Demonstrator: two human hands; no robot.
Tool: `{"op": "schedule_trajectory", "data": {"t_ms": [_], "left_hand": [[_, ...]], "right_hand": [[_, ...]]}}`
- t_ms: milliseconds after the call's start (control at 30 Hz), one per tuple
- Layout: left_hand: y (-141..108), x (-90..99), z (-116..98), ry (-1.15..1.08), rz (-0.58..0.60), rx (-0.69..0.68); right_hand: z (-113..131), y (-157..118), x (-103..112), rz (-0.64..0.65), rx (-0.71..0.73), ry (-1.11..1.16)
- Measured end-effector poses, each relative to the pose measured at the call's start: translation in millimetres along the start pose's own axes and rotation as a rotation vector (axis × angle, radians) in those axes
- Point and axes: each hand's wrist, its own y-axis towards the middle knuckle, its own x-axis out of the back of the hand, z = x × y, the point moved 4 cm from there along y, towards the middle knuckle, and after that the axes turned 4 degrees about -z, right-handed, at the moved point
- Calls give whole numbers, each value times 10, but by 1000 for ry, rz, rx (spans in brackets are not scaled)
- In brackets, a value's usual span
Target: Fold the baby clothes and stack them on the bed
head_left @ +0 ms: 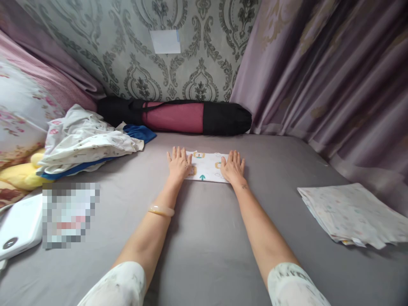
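Note:
A white cloth [208, 168] with orange and green prints lies folded into a flat rectangle on the grey sheet [204, 238]. On its left end rests my left hand [179, 163], palm down with the fingers spread. My right hand [233, 167] lies flat on the right end, fingers stretched forward and slightly apart. Neither hand grips anything. The middle of the cloth shows between them.
A black and red rolled bag [174, 117] lies along the wall. Crumpled clothes [86, 138], a yellow plush [24, 174] and a white device [22, 225] are at left. Flat stacked cloths [353, 214] lie at right, near a purple curtain [287, 68].

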Motion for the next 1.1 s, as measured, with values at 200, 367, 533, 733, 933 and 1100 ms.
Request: {"op": "schedule_trajectory", "data": {"t_ms": [200,367,533,733,933,1100], "left_hand": [[20,-139,174,-64,185,46],[22,-175,205,-91,200,49],[42,-71,135,-89,158,39],[33,-29,-10,-92,123,-65],[3,-112,4,-102,200,-91],[13,-54,8,-154,227,-86]], "right_hand": [[-128,20,-99,72,-16,-9],[-134,12,-108,63,-7,-8],[-51,-17,33,38,33,-15],[137,-102,33,34,156,-36],[124,-118,-62,46,143,-65],[154,-99,-13,75,130,-85]]}}
